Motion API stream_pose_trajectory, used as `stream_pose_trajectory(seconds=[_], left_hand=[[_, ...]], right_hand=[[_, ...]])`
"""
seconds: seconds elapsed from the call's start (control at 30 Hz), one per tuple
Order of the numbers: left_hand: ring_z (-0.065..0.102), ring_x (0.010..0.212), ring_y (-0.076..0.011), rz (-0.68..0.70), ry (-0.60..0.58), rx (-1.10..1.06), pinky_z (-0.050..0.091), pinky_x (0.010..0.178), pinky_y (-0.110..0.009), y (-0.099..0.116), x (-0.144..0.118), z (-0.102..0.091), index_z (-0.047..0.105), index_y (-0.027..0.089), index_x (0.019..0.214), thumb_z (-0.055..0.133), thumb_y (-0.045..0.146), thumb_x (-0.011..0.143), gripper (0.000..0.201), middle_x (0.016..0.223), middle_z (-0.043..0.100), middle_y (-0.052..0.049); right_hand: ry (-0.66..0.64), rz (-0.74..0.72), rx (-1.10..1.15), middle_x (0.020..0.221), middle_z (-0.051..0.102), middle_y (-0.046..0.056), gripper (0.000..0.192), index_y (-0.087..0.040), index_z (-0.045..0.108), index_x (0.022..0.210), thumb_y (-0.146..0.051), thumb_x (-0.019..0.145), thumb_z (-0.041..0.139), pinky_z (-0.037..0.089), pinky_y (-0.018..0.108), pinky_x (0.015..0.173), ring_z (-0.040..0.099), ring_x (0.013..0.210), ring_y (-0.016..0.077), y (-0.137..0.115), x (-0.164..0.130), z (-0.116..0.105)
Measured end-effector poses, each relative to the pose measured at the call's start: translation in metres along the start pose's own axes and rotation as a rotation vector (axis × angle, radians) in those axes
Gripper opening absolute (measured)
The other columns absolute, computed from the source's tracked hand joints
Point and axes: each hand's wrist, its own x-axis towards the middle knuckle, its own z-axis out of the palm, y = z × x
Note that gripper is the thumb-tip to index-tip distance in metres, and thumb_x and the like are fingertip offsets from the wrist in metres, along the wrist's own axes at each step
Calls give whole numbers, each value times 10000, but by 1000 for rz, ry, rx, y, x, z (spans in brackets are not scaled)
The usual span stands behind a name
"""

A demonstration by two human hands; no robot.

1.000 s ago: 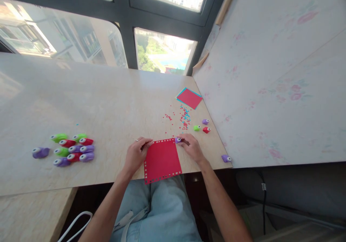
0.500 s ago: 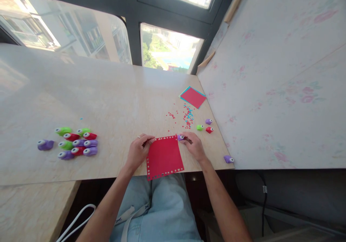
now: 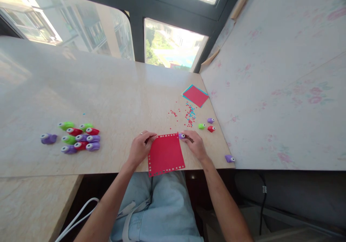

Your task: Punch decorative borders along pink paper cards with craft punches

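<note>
Nearest, the light-blue jeans (image 3: 162,206) and both forearms run off the bottom of the view, as does a looped white cable (image 3: 81,215), partly behind the left forearm; a dark cord (image 3: 261,206) hangs in shadow under the counter, its surroundings hard to make out. The red sheet (image 3: 166,153) lies at the counter's front edge, its lower-left corner jutting over, small punched holes along its top, left and bottom. The left hand (image 3: 140,146) pinches its upper-left corner, covering that part; the right hand (image 3: 196,144) grips a purple punch (image 3: 182,136) at the upper-right corner, its fingers hiding much of the punch, and whether paper sits in the slot I cannot tell. More punches (image 3: 81,137) are grouped at the left, a few others at the right. Beyond the hands, red and blue paper bits (image 3: 190,115), too tiny to read by shape, litter the pale, faintly veined counter (image 3: 127,94) before a paper stack (image 3: 196,95). A floral-papered wall (image 3: 270,76) closes the right side; dark-framed windows (image 3: 177,9) stand behind, cut off above, their outside view washed out.
</note>
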Motion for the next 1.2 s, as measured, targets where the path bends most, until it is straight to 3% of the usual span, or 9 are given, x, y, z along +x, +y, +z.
stream_pose_trajectory(seconds=[1.2], left_hand=[[641,796,-183,-8,12,-8,473,733,-297,0,0,1,708,209,904,522,254,933,193,859,712,-51]], right_hand=[[-5,-35,-12,1091,736,56,214,-282,721,1072,-232,884,629,516,431,971,664,1050,229,-2,0,-1]])
